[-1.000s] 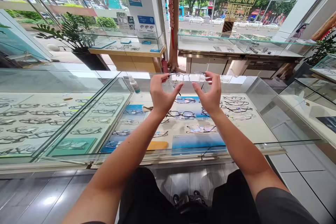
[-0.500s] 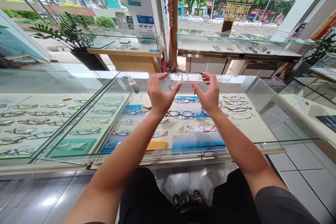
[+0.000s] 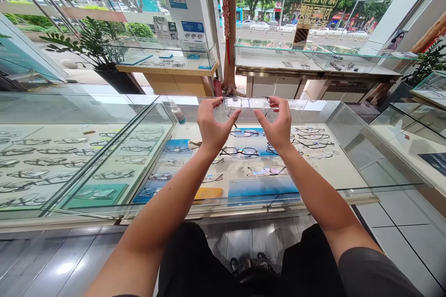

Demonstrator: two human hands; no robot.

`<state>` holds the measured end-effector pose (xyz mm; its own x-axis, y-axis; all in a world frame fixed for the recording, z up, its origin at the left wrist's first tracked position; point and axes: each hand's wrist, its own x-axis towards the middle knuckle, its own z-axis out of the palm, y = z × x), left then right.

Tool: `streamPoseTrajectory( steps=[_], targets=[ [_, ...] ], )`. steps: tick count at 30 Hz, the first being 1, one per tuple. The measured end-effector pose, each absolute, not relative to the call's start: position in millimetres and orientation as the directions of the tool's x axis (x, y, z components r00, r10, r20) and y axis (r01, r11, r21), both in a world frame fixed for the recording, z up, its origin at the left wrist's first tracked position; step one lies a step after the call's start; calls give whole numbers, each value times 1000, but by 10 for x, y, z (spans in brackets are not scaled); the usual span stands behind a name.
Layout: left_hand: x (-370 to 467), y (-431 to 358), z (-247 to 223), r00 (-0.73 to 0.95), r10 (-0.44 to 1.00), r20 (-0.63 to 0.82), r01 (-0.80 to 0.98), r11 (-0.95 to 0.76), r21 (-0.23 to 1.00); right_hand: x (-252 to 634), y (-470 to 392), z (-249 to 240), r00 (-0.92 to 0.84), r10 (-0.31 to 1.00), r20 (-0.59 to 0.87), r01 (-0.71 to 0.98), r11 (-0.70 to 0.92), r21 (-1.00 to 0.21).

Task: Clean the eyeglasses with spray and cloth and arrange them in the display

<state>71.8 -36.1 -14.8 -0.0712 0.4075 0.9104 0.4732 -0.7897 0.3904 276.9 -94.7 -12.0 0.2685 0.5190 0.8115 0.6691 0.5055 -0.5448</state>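
A pair of eyeglasses with a thin dark upper rim and clear lenses is held up over the far part of the glass display case. My left hand grips its left end between fingers and thumb. At the other end my right hand pinches the frame the same way. The temples point down toward me, partly hidden by my thumbs. Below my hands, inside the case, lie a black-framed pair of glasses and a thin-framed pair.
A small spray bottle stands at the left on the counter. An orange case and a blue panel lie near the front. More glasses sit in rows at the right. Another showcase and a potted plant stand beyond.
The eyeglasses have tilted slightly, and their temples now show lower beneath the lenses. My left hand has shifted a little to the right; my right hand is nearly still.
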Motion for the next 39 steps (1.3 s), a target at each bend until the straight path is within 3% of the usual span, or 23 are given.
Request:
streamPoseTrajectory(
  steps=[9, 19, 32, 36, 39],
  targets=[
    [709, -371, -127, -78, 399, 914, 510, -771, 380, 2770, -934, -140, 246, 537, 807, 656, 521, -546],
    [708, -381, -145, -109, 355, 928, 550, -756, 354, 2768, -923, -152, 256, 651, 715, 581, 487, -652],
    [748, -360, -157, -68, 405, 912, 442, -807, 391, 2711, -958, -164, 253, 492, 833, 672, 530, -517],
    [747, -351, -166, -81, 415, 906, 438, -802, 407, 2701, -961, -156, 266, 507, 820, 646, 537, -542],
    [729, -354, -168, -100, 366, 925, 483, -795, 367, 2738, -915, -150, 288, 561, 776, 530, 582, -617]
  ],
)
